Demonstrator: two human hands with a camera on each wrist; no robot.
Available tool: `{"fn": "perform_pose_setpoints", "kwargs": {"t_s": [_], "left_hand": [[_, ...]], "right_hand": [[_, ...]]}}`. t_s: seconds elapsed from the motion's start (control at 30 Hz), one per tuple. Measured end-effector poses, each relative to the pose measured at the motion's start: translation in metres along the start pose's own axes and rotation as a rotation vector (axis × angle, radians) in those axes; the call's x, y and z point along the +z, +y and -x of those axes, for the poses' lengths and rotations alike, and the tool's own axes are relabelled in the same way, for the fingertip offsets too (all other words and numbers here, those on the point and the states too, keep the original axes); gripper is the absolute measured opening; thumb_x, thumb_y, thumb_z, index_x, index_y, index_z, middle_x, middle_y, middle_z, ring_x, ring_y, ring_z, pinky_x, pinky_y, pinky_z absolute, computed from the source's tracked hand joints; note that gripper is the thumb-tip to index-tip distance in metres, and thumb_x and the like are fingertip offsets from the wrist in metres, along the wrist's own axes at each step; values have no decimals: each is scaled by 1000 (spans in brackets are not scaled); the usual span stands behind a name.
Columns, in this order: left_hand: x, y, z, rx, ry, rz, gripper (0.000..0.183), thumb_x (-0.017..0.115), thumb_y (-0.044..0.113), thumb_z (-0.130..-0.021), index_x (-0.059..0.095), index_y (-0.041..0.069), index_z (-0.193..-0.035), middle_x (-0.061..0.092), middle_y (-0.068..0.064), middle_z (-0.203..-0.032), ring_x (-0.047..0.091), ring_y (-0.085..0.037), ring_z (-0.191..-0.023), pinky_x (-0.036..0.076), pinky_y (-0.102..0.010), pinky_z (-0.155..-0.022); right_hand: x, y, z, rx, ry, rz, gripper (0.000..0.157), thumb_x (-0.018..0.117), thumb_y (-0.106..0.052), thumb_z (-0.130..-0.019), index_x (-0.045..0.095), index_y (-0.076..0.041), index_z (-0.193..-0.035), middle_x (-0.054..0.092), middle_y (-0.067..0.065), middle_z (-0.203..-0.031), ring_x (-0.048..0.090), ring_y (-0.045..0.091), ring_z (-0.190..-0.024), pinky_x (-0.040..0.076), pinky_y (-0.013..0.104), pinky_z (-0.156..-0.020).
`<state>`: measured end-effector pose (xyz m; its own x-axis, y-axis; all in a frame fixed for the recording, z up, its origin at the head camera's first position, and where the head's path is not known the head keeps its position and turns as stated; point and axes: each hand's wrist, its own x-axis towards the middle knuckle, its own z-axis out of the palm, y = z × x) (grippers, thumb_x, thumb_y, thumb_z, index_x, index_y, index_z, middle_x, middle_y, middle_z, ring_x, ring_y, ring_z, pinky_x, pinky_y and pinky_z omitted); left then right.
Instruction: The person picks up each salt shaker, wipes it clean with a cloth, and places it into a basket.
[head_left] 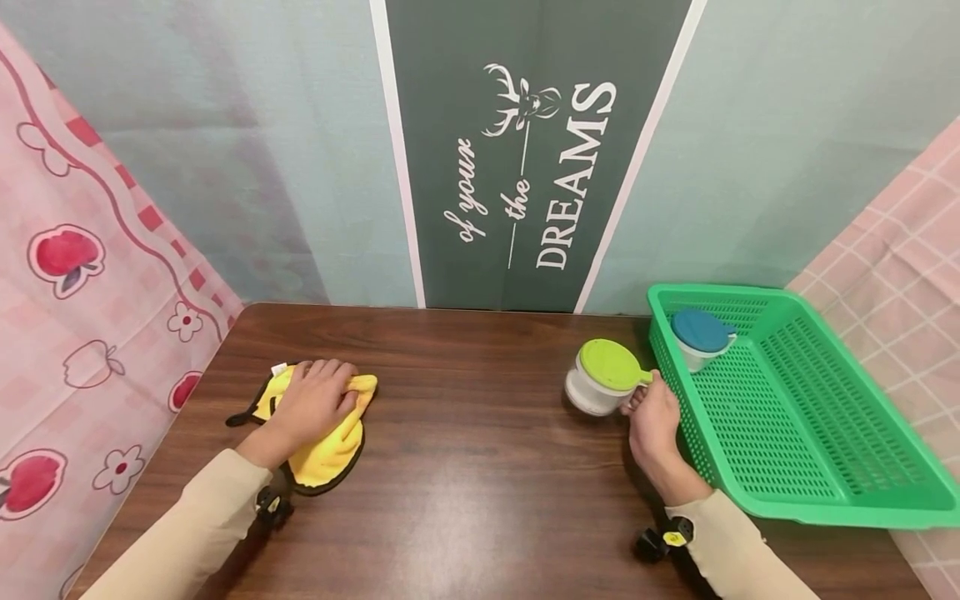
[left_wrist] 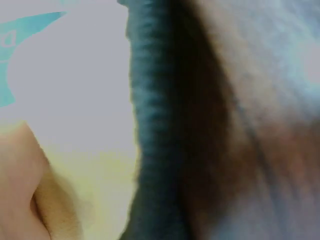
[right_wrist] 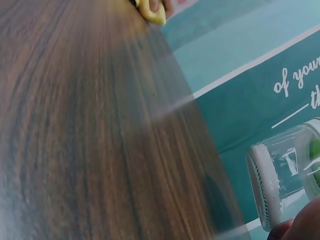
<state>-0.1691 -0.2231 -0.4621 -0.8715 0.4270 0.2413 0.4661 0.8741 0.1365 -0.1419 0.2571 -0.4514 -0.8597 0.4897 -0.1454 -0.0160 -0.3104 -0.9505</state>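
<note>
On the left of the table lies a yellow cloth (head_left: 330, 454) with black edging and a hanging loop. My left hand (head_left: 317, 402) grips it from above, its fingers bunching the fabric. The cloth's edge (left_wrist: 152, 125) fills much of the left wrist view, very close and blurred. My right hand (head_left: 654, 421) holds a clear seasoning jar (head_left: 592, 394) by its handle, beside the basket. The jar has a light green lid (head_left: 611, 364), and white contents lie at its base. In the right wrist view the jar (right_wrist: 287, 172) appears raised off the table.
A green plastic basket (head_left: 697, 446) stands at the right of the table. Inside, at its far left corner, is a similar jar with a blue lid (head_left: 702, 330). Printed curtains (head_left: 517, 283) hang along the table's back and sides.
</note>
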Motion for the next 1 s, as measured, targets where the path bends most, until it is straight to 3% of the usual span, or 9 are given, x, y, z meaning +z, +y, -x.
{"fn": "perform_pose_setpoints", "kwargs": {"t_s": [0.2, 0.37, 0.67, 0.8, 1.0], "left_hand": [[-7, -2, -1, -52, -102, -8, 31, 62, 26, -100, 60, 0, -118, 63, -16, -107, 59, -40, -101, 44, -58, -87], [-10, -4, -2, -99, -175, -7, 49, 59, 43, -101, 58, -1, -122, 62, -19, -109, 59, -41, -103, 44, -57, -86], [-24, 0, 0, -70, -265, 36, 107, 64, 77, -81, 39, -4, -147, 53, -24, -138, 54, -47, -123, 37, -71, -96], [-32, 0, 0, -43, -324, 69, 114, 71, 75, -75, 36, -4, -148, 49, -25, -140, 51, -50, -126, 34, -74, -98], [-32, -3, 0, -39, -350, 119, 96, 77, 52, -81, 37, -9, -144, 48, -31, -139, 50, -52, -124, 40, -70, -93]], "right_hand": [[3, -4, 6, 8, -24, -4, 42, 32, -30, -111, 38, -14, -73, 31, -6, -60, 31, 10, -58, 34, 23, -57], [5, -7, 11, 35, -33, -2, 44, 31, -31, -112, 36, -14, -71, 30, -6, -58, 31, 10, -57, 34, 23, -57], [10, -12, 15, 48, -14, -14, 43, 33, -29, -111, 47, -14, -74, 36, -4, -59, 36, 10, -58, 38, 23, -56], [11, -13, 17, 58, -19, -20, 42, 33, -30, -111, 47, -14, -75, 36, -4, -60, 36, 11, -58, 38, 23, -57], [12, -16, 19, 60, -33, -33, 42, 32, -30, -112, 44, -14, -75, 33, -4, -60, 33, 11, -60, 35, 23, -58]]}}
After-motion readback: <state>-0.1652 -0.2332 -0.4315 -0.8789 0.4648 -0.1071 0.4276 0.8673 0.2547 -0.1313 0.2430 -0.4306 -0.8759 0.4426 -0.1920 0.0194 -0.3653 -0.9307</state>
